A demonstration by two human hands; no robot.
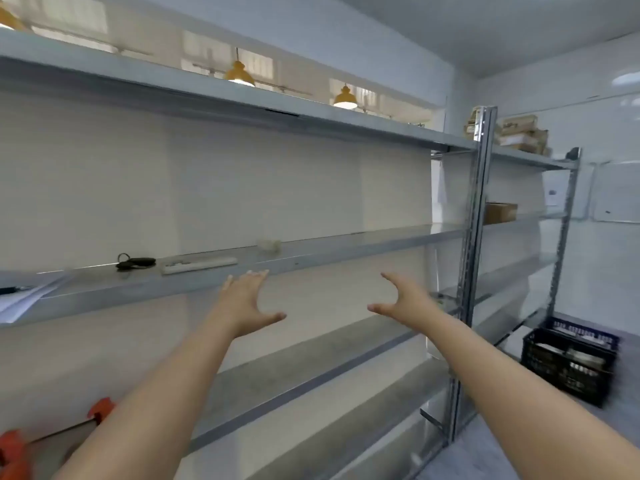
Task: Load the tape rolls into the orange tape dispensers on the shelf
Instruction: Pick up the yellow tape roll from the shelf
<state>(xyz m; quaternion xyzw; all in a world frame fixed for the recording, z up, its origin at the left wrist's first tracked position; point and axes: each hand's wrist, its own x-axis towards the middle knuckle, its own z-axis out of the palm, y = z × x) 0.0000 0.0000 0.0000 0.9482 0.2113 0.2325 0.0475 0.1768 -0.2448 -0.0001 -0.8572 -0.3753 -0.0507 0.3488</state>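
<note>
1. While both arms reach forward at mid-height, the orange dispensers [14, 452] sit low in the bottom-left corner, partly cut off by the frame edge; a second orange piece [102, 408] shows just above the left forearm. They lie down and to the left of both hands, well apart from them.
2. Left hand [247, 301] is open, fingers spread and pointing up toward the shelf edge [311, 263], thumb out to the right. It holds nothing.
3. Right hand [403, 299] is open too, thumb out to the left, fingers angled up. It also holds nothing. The two palms face each other across a bare gap.
4. My judgement: the left hand is nearer the dispensers, so the coming move turns on dropping down and left, back toward the body. The dispensers' long axis I cannot tell, since too little of them shows.
5. No tape rolls are clearly in view. A pale, blurred lump [268, 244] rests on the middle shelf beyond the hands; whether it is tape I cannot tell.
6. Further left on that shelf lie a white strip [199, 265], a dark bunch like keys [135, 262] and papers [20, 297].
7. Far right, a dark crate [569, 365] stands on the floor, and boxes [519, 133] sit on the top shelf.
8. Loading seems not yet begun.
</note>
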